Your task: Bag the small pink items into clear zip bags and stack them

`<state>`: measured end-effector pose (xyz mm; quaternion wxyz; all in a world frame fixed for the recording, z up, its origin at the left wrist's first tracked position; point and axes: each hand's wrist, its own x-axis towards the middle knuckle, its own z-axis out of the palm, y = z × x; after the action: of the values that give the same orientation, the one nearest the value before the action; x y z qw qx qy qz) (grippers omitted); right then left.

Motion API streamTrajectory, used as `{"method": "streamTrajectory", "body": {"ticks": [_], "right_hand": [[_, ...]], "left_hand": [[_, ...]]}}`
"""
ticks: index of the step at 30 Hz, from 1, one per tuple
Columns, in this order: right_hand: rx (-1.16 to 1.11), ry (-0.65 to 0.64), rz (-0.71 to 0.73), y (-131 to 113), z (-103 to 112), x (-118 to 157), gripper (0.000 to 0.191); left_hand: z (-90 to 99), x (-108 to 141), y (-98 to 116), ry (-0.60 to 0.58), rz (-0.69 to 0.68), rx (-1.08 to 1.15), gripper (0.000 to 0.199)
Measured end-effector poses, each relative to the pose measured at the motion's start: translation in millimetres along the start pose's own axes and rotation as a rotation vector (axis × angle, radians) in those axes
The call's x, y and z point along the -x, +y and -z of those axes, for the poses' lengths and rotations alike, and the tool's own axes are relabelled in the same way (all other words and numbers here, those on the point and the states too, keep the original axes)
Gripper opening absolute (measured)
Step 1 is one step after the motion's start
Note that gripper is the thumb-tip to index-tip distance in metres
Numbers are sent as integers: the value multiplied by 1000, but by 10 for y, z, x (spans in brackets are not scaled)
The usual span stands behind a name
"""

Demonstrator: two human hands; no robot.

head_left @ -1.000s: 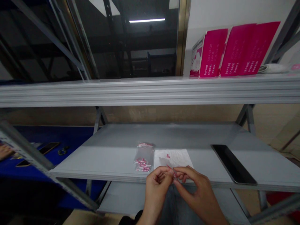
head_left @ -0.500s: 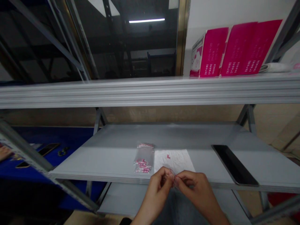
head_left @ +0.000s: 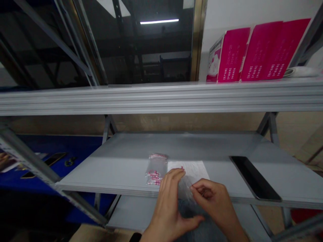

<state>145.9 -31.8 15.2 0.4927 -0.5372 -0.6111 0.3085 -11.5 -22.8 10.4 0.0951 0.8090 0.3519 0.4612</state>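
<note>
My right hand [head_left: 214, 198] is closed, pinching the edge of a thin clear plastic bag [head_left: 185, 189] at the front of the grey shelf. To the left of that bag is my left hand [head_left: 170, 201], with its thumb held well apart from its fingers. The fingertips are beside the bag; whether they touch it I cannot tell. Behind the hands lies a white tissue [head_left: 199, 167], partly covered by them, with a small pink piece [head_left: 182, 167] showing just past my left fingertips. A clear zip bag [head_left: 155, 169] of small pink-and-white pieces lies left of the tissue, its lower right corner near my left hand.
A black phone-like slab [head_left: 254, 178] lies on the right of the shelf [head_left: 121, 161]. Pink boxes [head_left: 233, 55] stand on the upper ledge [head_left: 151, 99]. To the left, a blue table [head_left: 85, 144] holds phones, and another person's hand [head_left: 3, 159] shows at the edge.
My hands were pinched together at the front edge. Now my left hand has opened and risen slightly, and the clear bag shows between them, pinched by my right hand.
</note>
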Motion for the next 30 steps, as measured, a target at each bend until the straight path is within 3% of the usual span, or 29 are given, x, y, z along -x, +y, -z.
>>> {"method": "streamTrajectory", "body": {"ticks": [2, 7, 11, 15, 20, 25, 30], "right_hand": [[-47, -31, -33, 5, -17, -8, 16], [-54, -38, -73, 63, -31, -22, 15], [-5, -90, -44, 140, 30, -81, 21], [274, 45, 36, 296, 55, -303, 35], [469, 65, 107, 438, -106, -611, 10], [505, 23, 146, 488, -250, -716, 11], [428, -11, 166, 439, -156, -668, 13]], "left_hand": [[-29, 20, -31, -51, -36, -64, 84], [-62, 31, -66, -86, 10, -84, 57], [-79, 54, -91, -25, 49, 9, 49], [-159, 90, -151, 69, 204, 177, 40], [-277, 126, -220, 94, 291, 223, 38], [-363, 185, -296, 135, 283, 190, 42], [-385, 195, -313, 123, 332, 155, 40]]}}
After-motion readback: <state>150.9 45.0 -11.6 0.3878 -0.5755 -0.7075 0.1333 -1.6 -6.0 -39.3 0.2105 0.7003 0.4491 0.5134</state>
